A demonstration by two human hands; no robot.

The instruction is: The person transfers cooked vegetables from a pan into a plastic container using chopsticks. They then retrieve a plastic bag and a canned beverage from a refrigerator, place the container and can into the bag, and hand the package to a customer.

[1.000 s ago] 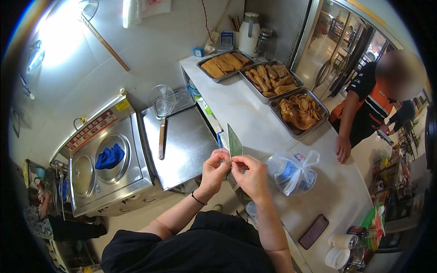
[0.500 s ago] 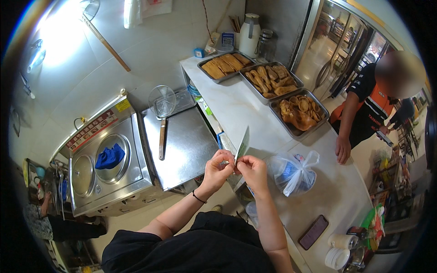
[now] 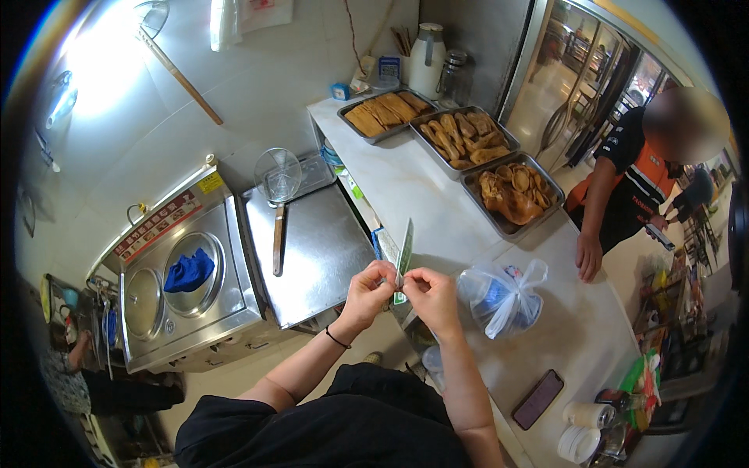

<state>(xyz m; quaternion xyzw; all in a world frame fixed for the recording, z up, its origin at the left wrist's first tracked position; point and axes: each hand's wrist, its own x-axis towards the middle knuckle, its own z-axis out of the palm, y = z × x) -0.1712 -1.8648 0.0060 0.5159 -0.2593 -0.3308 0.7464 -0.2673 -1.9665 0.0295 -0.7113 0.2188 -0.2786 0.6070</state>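
Note:
A thin white-and-green sheet (image 3: 406, 248) stands nearly edge-on between my hands, above the counter's left edge. My left hand (image 3: 370, 295) pinches its lower part between thumb and fingertips. From the other side, my right hand (image 3: 431, 299) pinches the same part, its fingertips almost touching the left ones. A little green shows below the fingers. What is printed on the sheet cannot be made out. Just right of my right hand, a knotted clear plastic bag (image 3: 511, 306) with something blue and white inside sits on the white counter (image 3: 456, 222).
Metal trays of brown cooked food (image 3: 519, 191) line the counter's far part. A dark phone (image 3: 537, 399) lies nearer. Left are a steel worktop (image 3: 320, 257) with a wire strainer (image 3: 278, 183), and a cooker with a blue cloth (image 3: 189, 271). Across the counter, a person rests a hand (image 3: 589, 257).
The sheet has tilted and shifted slightly left, with more green showing below my fingers. Both hands stay pinched on it, barely moved.

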